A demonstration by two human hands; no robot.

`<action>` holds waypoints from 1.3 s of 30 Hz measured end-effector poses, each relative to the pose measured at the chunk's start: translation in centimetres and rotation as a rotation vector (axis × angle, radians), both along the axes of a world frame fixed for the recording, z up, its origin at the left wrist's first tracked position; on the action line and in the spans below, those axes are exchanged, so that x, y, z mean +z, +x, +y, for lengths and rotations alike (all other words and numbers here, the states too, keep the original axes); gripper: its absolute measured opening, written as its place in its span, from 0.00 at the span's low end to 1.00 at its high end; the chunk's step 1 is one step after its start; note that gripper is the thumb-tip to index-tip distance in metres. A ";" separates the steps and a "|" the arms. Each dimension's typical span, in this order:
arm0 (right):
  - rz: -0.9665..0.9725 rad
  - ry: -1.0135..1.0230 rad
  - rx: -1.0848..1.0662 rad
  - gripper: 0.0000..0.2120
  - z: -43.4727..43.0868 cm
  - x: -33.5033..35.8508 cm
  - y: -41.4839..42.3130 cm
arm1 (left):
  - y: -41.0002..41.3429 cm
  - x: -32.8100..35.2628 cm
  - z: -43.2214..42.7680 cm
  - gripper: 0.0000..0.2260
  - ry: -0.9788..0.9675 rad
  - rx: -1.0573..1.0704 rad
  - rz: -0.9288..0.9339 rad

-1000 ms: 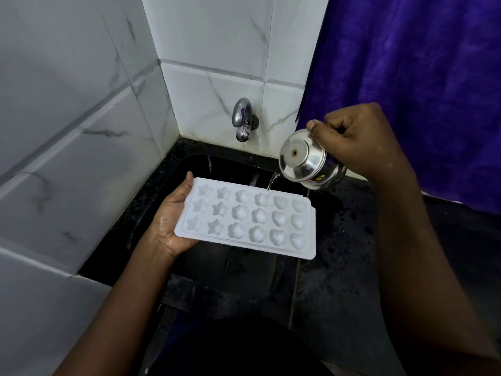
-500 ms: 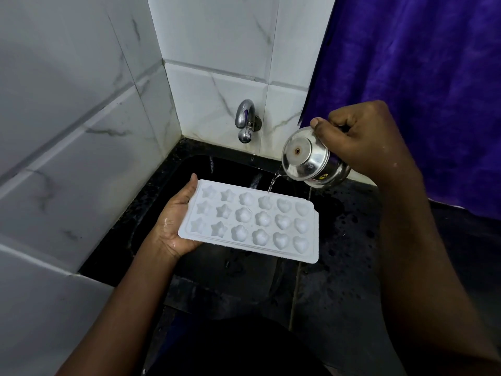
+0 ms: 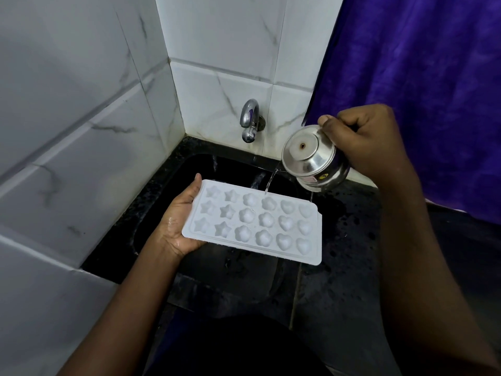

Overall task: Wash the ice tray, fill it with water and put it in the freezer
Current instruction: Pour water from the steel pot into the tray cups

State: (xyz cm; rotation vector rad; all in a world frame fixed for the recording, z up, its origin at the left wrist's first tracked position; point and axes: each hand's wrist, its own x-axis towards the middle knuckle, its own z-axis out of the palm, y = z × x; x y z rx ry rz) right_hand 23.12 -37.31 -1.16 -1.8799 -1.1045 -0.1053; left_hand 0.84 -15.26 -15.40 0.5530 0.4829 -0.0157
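At the left, the left hand (image 3: 181, 223) carries the ice tray (image 3: 254, 221) from beneath its short end, palm up and wet, thumb lying along the tray's edge; the grip is a flat, open cradle rather than a pinch. The tray hangs level over the black sink (image 3: 151, 213), below the wall tap (image 3: 250, 121), and its star, flower and heart pockets face up.

It looks like thin white plastic: light, and probably a bit springy. Held at one end only, the far end is unsupported, so as it fills it will likely grow heavier there and want to dip or twist. Wet plastic on a wet palm may also slide. A hold under the middle, or one at each short end, would seem safer for carrying it.

To the right, a thin stream of water (image 3: 271, 180) falls into a back-row flower pocket from the steel pot (image 3: 311, 161), which the right hand (image 3: 363, 142) has closed around and tipped.
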 end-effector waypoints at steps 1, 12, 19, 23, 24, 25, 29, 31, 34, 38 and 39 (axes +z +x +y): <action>0.039 0.018 -0.004 0.26 0.1 -0.1 0.0 | 0.0 0.0 0.0 0.32 0.000 -0.002 0.000; -0.112 -0.011 0.013 0.28 1.1 0.7 -2.1 | 0.5 0.5 -0.8 0.33 0.007 -0.024 0.003; -0.230 -0.106 0.016 0.28 1.1 1.5 -2.7 | 0.6 0.5 -1.1 0.34 0.005 -0.047 -0.004; -0.283 -0.170 0.008 0.26 1.2 1.5 -2.7 | 0.5 0.4 -1.0 0.33 -0.007 -0.048 -0.013; -0.294 -0.175 0.003 0.26 1.3 1.5 -2.7 | 0.5 0.4 -1.0 0.33 -0.010 -0.049 -0.016; -0.300 -0.175 0.001 0.26 1.3 1.6 -2.6 | 0.5 0.3 -0.9 0.33 -0.012 -0.049 -0.020; -0.288 -0.176 0.002 0.26 1.2 1.7 -2.5 | 0.5 0.2 -0.9 0.34 -0.016 -0.047 -0.020; -0.280 -0.175 0.004 0.26 1.3 1.6 -2.5 | 0.5 0.2 -0.9 0.34 -0.018 -0.047 -0.022; -0.282 -0.173 0.006 0.26 1.3 1.7 -2.4 | 0.4 0.2 -0.7 0.34 -0.023 -0.050 -0.028; -0.291 -0.159 0.008 0.26 1.3 1.7 -2.3 | 0.4 0.2 -0.4 0.34 -0.033 -0.055 -0.038; -0.279 -0.151 0.005 0.26 1.4 1.6 -2.3 | 0.4 0.1 -0.4 0.34 -0.035 -0.057 -0.039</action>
